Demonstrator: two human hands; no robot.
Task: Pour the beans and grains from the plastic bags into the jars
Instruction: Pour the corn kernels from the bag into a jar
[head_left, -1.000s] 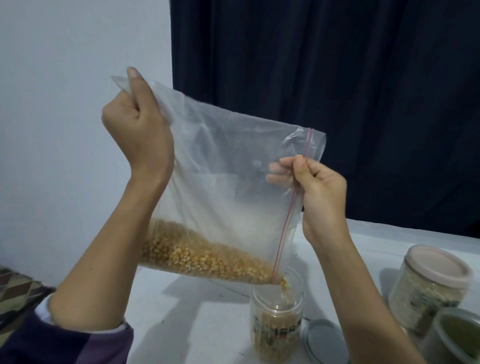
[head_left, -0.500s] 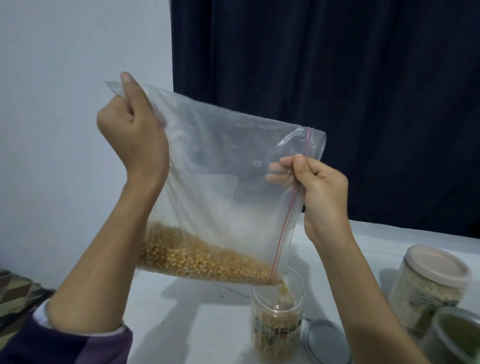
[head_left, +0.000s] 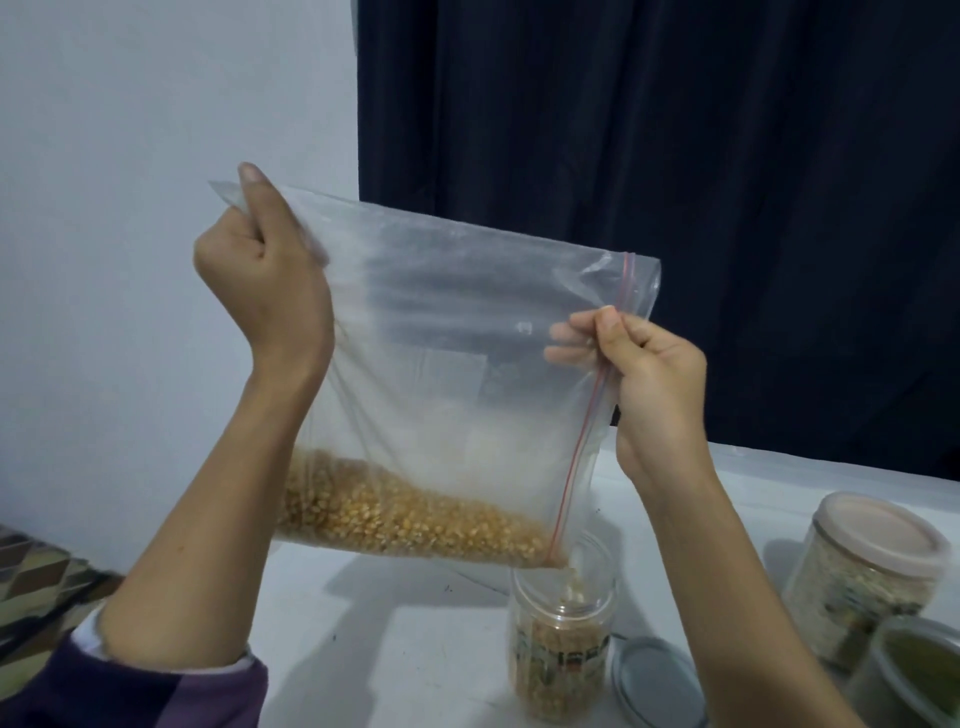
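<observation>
A clear zip-lock plastic bag (head_left: 441, 374) is held up in the air above the white table (head_left: 395, 644), tilted so that its lower right corner points down. Yellow corn kernels (head_left: 405, 519) lie along the lower edge of the bag and fall from this corner into an open clear jar (head_left: 561, 649), which stands on the table directly under it and is partly filled. The left hand (head_left: 265, 275) grips the upper left corner of the bag with curled fingers and thumb. The right hand (head_left: 649, 374) pinches the bag edge near the red zip line, fingers curled around the plastic. A round metal lid (head_left: 654, 680) lies flat just beside the jar. Further right stand a closed jar with a pink lid (head_left: 872, 566) and a jar with green content (head_left: 914, 670).
</observation>
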